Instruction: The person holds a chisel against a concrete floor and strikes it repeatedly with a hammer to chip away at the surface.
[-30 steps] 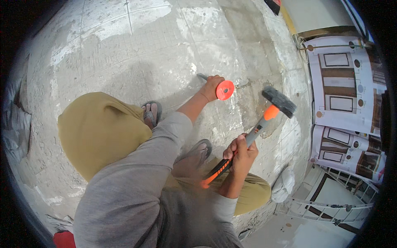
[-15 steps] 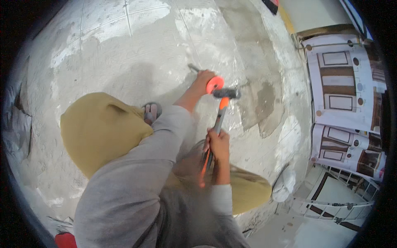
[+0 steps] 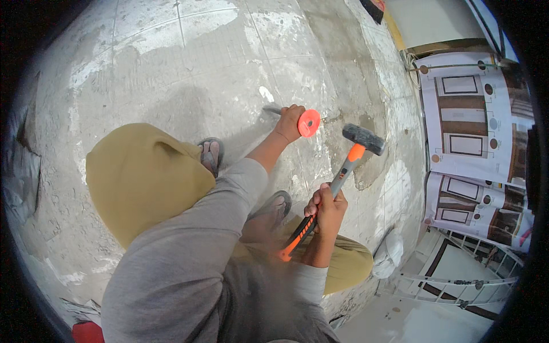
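My left hand [image 3: 289, 122] is closed around a chisel [image 3: 271, 108] with a round red hand guard [image 3: 309, 122]; its grey tip points left at the worn, patchy tiled floor [image 3: 226, 80]. My right hand [image 3: 327, 210] is closed around the grey, black and orange handle of a hammer [image 3: 362, 139], whose dark head is raised to the right of the guard, apart from it. My knees in khaki trousers and my sandalled feet are below my arms.
Printed sheets with door pictures [image 3: 468, 117] line the right side. An aluminium ladder [image 3: 457, 284] lies at the lower right, and a white bundle [image 3: 389, 254] is beside my right knee. A dark object [image 3: 374, 10] is at the top. A red item [image 3: 86, 332] sits at the lower left.
The hammer swung left onto the chisel's guard half a second ago and is now back up and to the right. My left hand has shifted only slightly and still grips the chisel.
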A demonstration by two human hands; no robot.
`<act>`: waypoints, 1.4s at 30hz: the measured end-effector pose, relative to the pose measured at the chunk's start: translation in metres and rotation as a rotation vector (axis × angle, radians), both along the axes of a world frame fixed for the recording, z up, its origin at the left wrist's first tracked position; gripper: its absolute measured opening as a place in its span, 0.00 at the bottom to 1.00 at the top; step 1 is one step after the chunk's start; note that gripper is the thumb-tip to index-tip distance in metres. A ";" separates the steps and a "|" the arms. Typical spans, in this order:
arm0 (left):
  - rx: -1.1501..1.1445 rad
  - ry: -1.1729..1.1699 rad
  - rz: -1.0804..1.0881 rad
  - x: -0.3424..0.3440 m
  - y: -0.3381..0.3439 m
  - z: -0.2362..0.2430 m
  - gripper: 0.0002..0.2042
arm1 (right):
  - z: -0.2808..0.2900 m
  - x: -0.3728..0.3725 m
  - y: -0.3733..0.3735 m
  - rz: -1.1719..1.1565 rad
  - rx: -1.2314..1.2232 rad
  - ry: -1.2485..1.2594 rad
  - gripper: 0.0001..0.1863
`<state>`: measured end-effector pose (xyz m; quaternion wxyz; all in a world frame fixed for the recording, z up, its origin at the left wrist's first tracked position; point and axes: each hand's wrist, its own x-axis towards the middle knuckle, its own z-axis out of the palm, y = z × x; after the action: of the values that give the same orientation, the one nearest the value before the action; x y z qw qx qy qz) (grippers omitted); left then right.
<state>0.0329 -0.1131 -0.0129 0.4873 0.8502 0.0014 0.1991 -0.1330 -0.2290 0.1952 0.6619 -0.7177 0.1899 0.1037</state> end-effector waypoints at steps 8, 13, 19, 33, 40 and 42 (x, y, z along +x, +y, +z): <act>0.025 -0.053 0.035 -0.002 0.021 -0.006 0.12 | 0.026 -0.011 0.020 0.006 0.044 -0.137 0.08; -0.035 0.008 -0.033 -0.011 0.022 0.001 0.07 | -0.014 -0.012 0.016 0.045 -0.084 -0.158 0.08; -0.100 -0.004 -0.083 -0.012 0.024 0.001 0.07 | -0.049 -0.016 0.019 0.128 0.018 0.209 0.08; 0.012 -0.025 -0.084 -0.012 0.019 -0.011 0.08 | -0.044 -0.016 0.012 0.007 -0.022 -0.033 0.07; 0.136 0.017 -0.188 -0.018 0.022 -0.009 0.09 | -0.050 -0.017 0.012 0.065 0.072 0.266 0.08; 0.127 -0.046 -0.133 -0.019 0.014 -0.010 0.07 | -0.044 -0.021 0.007 0.019 0.067 0.251 0.08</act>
<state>0.0136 -0.0988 -0.0229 0.4446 0.8727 -0.0787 0.1856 -0.1537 -0.2221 0.1511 0.6556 -0.6784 0.2607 0.2051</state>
